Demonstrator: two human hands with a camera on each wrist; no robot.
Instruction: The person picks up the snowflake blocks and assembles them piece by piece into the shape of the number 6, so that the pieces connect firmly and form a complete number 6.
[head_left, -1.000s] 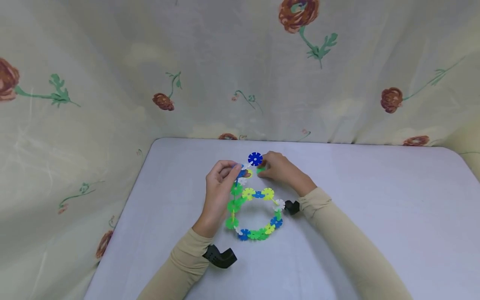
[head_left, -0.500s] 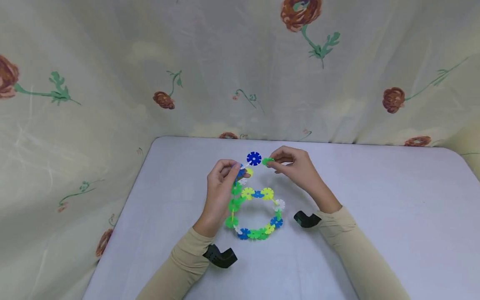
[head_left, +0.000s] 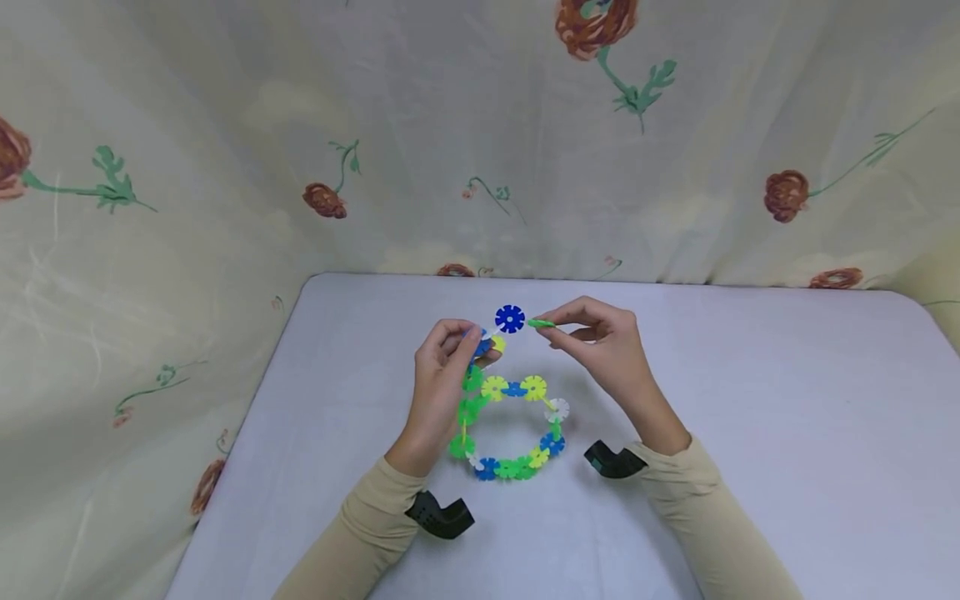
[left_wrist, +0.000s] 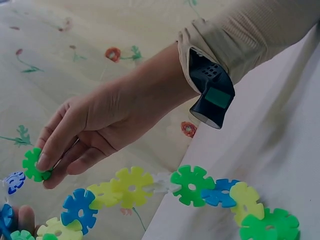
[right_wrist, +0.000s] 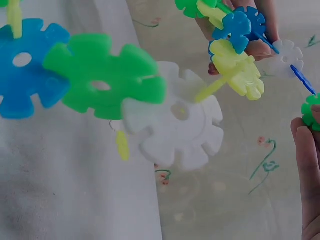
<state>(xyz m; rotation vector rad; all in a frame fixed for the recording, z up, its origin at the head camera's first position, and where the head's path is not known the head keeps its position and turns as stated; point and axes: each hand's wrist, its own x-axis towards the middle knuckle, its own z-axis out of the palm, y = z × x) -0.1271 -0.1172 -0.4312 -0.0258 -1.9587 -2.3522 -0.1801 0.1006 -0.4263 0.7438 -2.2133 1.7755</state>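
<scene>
My left hand pinches a chain of notched plastic snowflake discs near its far end, at a blue disc. From there a white disc leads to a dark blue disc, which sticks out at the chain's tip. Between thumb and fingertips my right hand pinches a green snowflake disc, seen edge-on beside the dark blue one. In the right wrist view this green disc overlaps the blue disc's edge. Below the hands the chain forms a ring, with a green disc and a yellow disc in it.
A white-covered table lies under the hands. Behind it hangs a flowered curtain. Black wrist cameras sit on the left wrist and the right wrist, close to the ring.
My right hand has drawn back to the right from the dark blue disc, keeping hold of the green disc and turning it edge-on. My left hand has stayed nearly still.
</scene>
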